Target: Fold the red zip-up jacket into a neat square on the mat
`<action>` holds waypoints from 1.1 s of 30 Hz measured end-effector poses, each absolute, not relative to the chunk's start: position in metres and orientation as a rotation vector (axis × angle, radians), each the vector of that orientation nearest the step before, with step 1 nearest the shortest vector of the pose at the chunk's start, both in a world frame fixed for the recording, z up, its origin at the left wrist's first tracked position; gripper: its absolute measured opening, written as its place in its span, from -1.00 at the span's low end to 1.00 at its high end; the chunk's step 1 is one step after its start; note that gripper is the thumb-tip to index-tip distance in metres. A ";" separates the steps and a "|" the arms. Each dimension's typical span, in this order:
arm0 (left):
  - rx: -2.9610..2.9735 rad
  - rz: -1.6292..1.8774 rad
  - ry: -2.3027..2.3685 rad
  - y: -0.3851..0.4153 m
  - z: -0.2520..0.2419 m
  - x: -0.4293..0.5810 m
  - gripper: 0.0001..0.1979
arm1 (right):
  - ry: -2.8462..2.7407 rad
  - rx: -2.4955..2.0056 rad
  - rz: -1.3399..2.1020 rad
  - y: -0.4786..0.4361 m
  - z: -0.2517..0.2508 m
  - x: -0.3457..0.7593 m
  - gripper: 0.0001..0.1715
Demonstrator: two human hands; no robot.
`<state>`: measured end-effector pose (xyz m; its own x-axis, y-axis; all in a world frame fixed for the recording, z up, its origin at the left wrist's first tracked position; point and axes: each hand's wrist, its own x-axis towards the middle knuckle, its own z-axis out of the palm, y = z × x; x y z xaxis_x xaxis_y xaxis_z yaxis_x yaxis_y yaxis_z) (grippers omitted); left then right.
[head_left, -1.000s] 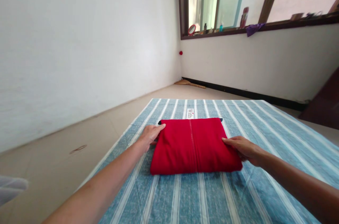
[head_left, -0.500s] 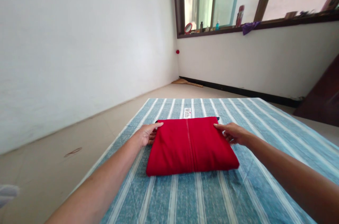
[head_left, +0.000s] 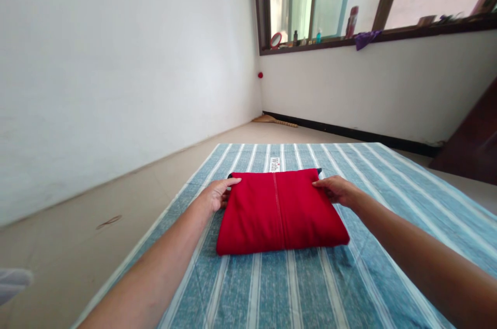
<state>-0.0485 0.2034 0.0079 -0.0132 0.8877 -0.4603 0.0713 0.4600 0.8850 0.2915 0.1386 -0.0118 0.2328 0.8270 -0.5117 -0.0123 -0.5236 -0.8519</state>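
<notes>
Folded red cloth is lying flat on the blue striped mat, centre seam running away from you, a dark layer peeking out along its far edge.

Risk, as a judgement: the two far corners are carrying all the contact. Any uneven pull could be skewing the stack, sliding the lower layers out or bunching the mat.

Your left hand is resting at the far-left corner, fingers stretched loosely over the edge, not clenching. Your right hand is sitting at the far-right corner, fingers curling onto the fabric. Whether they are pinching it cannot be told.
</notes>
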 end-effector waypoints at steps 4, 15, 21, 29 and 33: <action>0.859 0.827 1.361 0.198 0.023 -0.042 -0.68 | -0.722 -1.626 1.326 0.131 -0.008 0.286 -0.82; 1.443 1.300 1.053 0.090 0.110 -0.059 -0.21 | -1.139 -1.098 1.022 0.059 0.072 0.300 -0.56; 1.896 0.915 1.292 -0.013 0.010 -0.102 -0.21 | -1.685 -1.272 0.723 -0.053 -0.022 0.308 -0.76; 2.162 0.828 1.331 -0.038 -0.009 -0.123 -0.45 | -1.910 -1.398 0.481 -0.089 -0.040 0.321 -0.74; 2.095 0.865 1.484 -0.043 0.009 -0.116 -0.58 | -1.846 -1.432 0.332 -0.099 -0.022 0.313 -0.77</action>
<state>-0.1160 -0.0431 0.0088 0.2328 0.9420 0.2419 0.6745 -0.3356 0.6576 0.3130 -0.0990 -0.0223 -0.0801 0.9109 0.4047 0.7126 0.3362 -0.6157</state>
